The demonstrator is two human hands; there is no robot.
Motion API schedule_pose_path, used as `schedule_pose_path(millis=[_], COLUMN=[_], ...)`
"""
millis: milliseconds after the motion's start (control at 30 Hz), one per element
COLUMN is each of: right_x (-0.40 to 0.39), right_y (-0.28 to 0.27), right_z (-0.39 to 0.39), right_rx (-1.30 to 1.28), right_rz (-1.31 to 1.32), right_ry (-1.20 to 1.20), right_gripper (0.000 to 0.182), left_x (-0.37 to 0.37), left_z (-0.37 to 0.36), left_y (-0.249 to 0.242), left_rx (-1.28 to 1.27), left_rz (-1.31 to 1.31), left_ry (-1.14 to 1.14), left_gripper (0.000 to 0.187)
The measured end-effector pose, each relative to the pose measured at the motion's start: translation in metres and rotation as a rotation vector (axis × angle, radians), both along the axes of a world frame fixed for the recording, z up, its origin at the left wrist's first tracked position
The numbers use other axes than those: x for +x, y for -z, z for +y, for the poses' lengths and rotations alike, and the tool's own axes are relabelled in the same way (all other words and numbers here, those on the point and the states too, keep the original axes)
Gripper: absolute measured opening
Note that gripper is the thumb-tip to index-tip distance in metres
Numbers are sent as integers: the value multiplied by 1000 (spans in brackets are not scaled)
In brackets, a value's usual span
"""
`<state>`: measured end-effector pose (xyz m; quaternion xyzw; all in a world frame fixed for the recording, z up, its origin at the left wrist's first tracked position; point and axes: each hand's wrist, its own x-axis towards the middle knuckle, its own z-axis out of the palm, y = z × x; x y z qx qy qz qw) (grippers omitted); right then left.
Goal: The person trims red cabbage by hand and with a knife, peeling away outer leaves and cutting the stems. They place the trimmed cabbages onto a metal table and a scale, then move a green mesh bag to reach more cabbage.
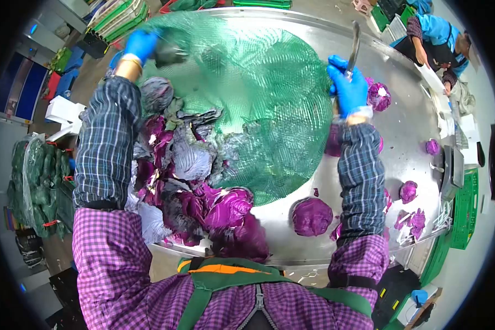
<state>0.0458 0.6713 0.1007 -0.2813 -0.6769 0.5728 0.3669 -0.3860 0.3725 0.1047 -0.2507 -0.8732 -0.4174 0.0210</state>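
Note:
A green mesh bag (pixel 291 104) is spread across the metal table, over part of a heap of loose red cabbage leaves (pixel 190 159). My left hand (pixel 142 45), in a blue glove, is closed on the bag's upper left edge. In my gloved right hand (pixel 348 91) is a knife (pixel 355 47), its blade pointing up and away; the hand is right at the bag's right edge. A whole red cabbage (pixel 312 216) sits near the front of the table, and another red cabbage (pixel 378 97) lies just beyond my right hand.
Smaller red cabbages (pixel 408 191) and leaf scraps (pixel 415 223) lie on the right of the metal table (pixel 390 165). A co-worker (pixel 437 38) in blue stands at the far right. Green crates (pixel 465 209) stand at the right, and bundled green nets (pixel 41 181) hang at the left.

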Motion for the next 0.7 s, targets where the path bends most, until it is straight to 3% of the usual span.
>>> schedule_pose_path(millis=[67, 100, 133, 167, 200, 267, 300, 333, 367, 400, 467, 533, 600, 633, 700], right_x=[21, 37, 52, 70, 84, 110, 119, 126, 128, 127, 128, 130, 126, 126, 127], right_y=[15, 25, 47, 56, 60, 98, 111, 139, 155, 160, 162, 155, 129, 124, 111], right_z=[-26, -40, -50, -69, -89, -111, -120, -121, -123, -123, -112, -119, -133, -140, -149], right_rx=[35, 120, 372, 273, 117, 149, 142, 158, 137, 118, 39, -55, -4, 186, 183], right_rz=[-19, -114, -166, -189, -132, -402, -449, -496, -525, -555, -558, -576, -518, -488, -419], right_ry=[32, 73, 151, 139, 110, 190, 168, 167, 168, 177, 143, 123, 210, 244, 236], right_gripper=[56, 61, 62, 62, 63, 66, 68, 69, 68, 68, 67, 67, 66, 61, 59], left_x=[136, 166, 184, 215, 242, 288, 314, 332, 340, 342, 344, 330, 320, 319, 322], left_z=[4, 6, -6, -4, -1, 3, 10, 20, 27, 33, 35, 21, 2, -8, -28], left_y=[-18, -12, 21, 37, 53, 95, 105, 132, 138, 131, 120, 137, 139, 139, 128], left_rx=[-437, -703, -659, -559, -651, -240, -290, -264, -275, -272, -495, -410, -145, 30, 259], left_rz=[329, 213, 604, 634, 406, 264, 113, 223, 170, 173, -23, -160, -522, -644, -770], left_ry=[205, 346, 506, 716, 907, 1145, 1117, 1065, 1046, 1030, 954, 973, 768, 703, 587], left_gripper=[26, 30, 32, 33, 39, 58, 64, 74, 85, 85, 94, 100, 93, 88, 75])
